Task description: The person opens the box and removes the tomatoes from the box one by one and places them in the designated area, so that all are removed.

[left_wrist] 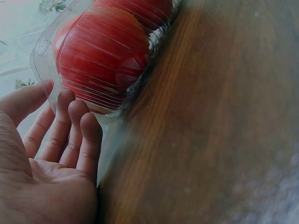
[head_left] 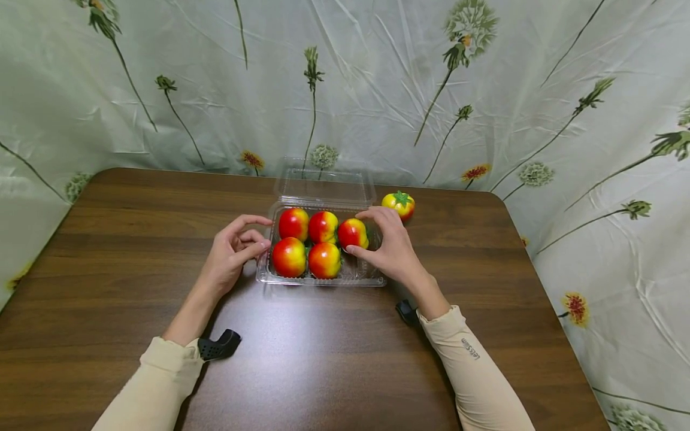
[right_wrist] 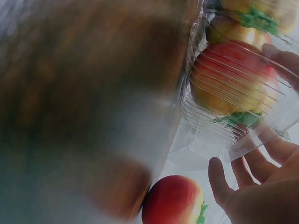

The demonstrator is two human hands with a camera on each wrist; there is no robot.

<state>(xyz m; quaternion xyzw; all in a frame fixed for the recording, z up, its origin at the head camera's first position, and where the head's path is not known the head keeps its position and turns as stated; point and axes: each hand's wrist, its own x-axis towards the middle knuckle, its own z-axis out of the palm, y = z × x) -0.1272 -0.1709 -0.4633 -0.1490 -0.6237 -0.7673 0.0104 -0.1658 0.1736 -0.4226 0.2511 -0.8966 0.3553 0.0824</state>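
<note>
Inside a clear plastic clamshell box (head_left: pixel 372 279) sit several red-and-yellow tomatoes with green leafy tops, such as the tomato (head_left: pixel 324 261) at the front. My left hand (head_left: pixel 225 257) touches the box's left rim with its thumb and fingertips, and they reach the rim in the left wrist view too. My right hand (head_left: pixel 392 244) pinches the rightmost tomato (head_left: pixel 353 233) between thumb and index finger, inside the box. The right wrist view shows this tomato (right_wrist: pixel 229 79) through the ribbed wall, the thumb over its upper side.
Another tomato (head_left: pixel 399 205) lies on the brown table (head_left: pixel 302 359) just behind my right hand. The box's clear lid (head_left: pixel 326 182) stands open at the back, near a flower-printed curtain (head_left: pixel 366 90).
</note>
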